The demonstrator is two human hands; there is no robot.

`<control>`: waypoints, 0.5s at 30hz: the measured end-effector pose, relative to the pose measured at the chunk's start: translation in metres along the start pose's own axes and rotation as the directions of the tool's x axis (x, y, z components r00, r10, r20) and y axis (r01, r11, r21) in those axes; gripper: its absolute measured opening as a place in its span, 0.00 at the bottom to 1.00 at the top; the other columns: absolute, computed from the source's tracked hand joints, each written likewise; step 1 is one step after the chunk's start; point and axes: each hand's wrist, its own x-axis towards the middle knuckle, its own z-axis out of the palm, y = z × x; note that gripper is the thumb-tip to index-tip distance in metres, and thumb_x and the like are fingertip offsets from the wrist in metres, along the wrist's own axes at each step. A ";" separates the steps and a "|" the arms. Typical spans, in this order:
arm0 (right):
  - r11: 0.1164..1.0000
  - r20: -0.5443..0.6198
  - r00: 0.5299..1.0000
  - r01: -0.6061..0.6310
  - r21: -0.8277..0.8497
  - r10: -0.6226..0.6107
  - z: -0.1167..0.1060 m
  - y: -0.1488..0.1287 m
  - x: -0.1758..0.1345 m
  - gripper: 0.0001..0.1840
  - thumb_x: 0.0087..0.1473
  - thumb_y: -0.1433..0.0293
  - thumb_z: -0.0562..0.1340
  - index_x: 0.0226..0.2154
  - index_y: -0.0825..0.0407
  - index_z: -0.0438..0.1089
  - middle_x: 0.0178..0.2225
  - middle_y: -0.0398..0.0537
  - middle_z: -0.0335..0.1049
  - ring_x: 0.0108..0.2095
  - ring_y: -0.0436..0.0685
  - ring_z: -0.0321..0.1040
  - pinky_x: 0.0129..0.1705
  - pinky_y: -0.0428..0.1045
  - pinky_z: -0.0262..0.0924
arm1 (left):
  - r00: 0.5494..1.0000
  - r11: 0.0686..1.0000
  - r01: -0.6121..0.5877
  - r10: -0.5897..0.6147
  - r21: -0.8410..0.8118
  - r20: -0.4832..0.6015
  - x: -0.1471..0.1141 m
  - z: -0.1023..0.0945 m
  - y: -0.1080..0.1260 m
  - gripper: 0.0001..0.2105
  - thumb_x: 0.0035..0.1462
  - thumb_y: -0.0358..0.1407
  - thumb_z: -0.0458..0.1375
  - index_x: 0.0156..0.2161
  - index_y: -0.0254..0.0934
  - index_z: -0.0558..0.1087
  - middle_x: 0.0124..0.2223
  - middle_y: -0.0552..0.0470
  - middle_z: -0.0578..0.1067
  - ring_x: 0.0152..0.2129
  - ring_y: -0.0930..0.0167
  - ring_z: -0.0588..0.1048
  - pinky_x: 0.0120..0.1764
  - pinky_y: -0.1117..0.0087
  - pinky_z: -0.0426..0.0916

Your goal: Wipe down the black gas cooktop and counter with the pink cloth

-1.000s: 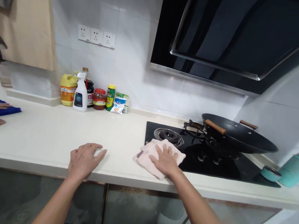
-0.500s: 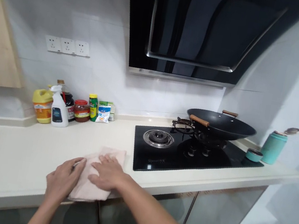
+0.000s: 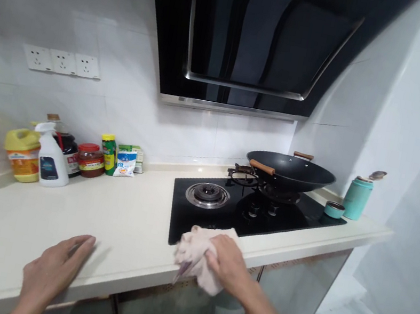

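My right hand [image 3: 227, 260] grips a bunched pale pink cloth [image 3: 201, 253] at the counter's front edge, by the near left part of the black gas stove [image 3: 218, 223]. Part of the cloth hangs over the edge, and its far side overlaps the stove's front border. My left hand [image 3: 56, 265] is over the front of the cream countertop [image 3: 125, 223], fingers extended and holding nothing. I cannot tell whether it touches the surface.
A black wok [image 3: 292, 172] with wooden handles sits on the right burner. A teal jar [image 3: 357, 198] and a small teal bowl [image 3: 334, 210] stand right of the stove. At the back left are a spray bottle [image 3: 51, 159], a yellow jug [image 3: 23, 156] and several condiments. A range hood [image 3: 250, 39] overhangs.
My right hand has moved right, from the countertop to the stove's front edge, taking the cloth, which went from spread flat to bunched. My left hand has come off the cloth. The view has turned right.
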 end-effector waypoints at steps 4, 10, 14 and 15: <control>0.968 0.013 0.973 -0.230 0.098 0.230 -0.021 0.031 0.006 0.13 0.68 0.61 0.51 0.37 0.49 0.64 0.35 0.46 0.70 0.36 0.56 0.66 0.40 0.51 0.56 | 1.000 0.998 -0.003 0.002 0.057 0.026 -0.001 0.000 0.005 0.27 0.60 0.58 0.49 0.51 0.45 0.79 0.55 0.47 0.79 0.53 0.48 0.74 0.54 0.48 0.68; 0.985 0.006 0.993 -0.115 0.127 0.116 -0.017 0.024 0.047 0.07 0.64 0.65 0.56 0.43 0.48 0.65 0.41 0.47 0.70 0.42 0.57 0.66 0.44 0.51 0.57 | 0.999 0.998 -0.045 0.044 0.035 0.014 -0.004 0.003 0.000 0.29 0.59 0.58 0.48 0.50 0.43 0.79 0.56 0.44 0.79 0.54 0.49 0.74 0.56 0.49 0.66; 0.999 0.094 0.995 0.028 -0.018 -0.026 -0.022 0.033 0.070 0.12 0.60 0.68 0.60 0.48 0.48 0.67 0.49 0.51 0.69 0.51 0.61 0.63 0.56 0.59 0.53 | 0.999 0.999 -0.050 0.050 -0.013 -0.010 -0.001 0.008 -0.013 0.29 0.56 0.60 0.48 0.47 0.44 0.80 0.54 0.47 0.80 0.55 0.51 0.74 0.57 0.50 0.67; 0.998 0.187 0.982 0.029 -0.048 -0.020 -0.026 0.038 0.074 0.14 0.60 0.67 0.60 0.49 0.47 0.68 0.51 0.51 0.69 0.53 0.62 0.62 0.59 0.62 0.51 | 0.998 0.998 -0.057 0.056 -0.028 -0.024 0.001 0.010 -0.017 0.28 0.55 0.60 0.48 0.46 0.45 0.80 0.54 0.48 0.80 0.55 0.51 0.75 0.57 0.50 0.67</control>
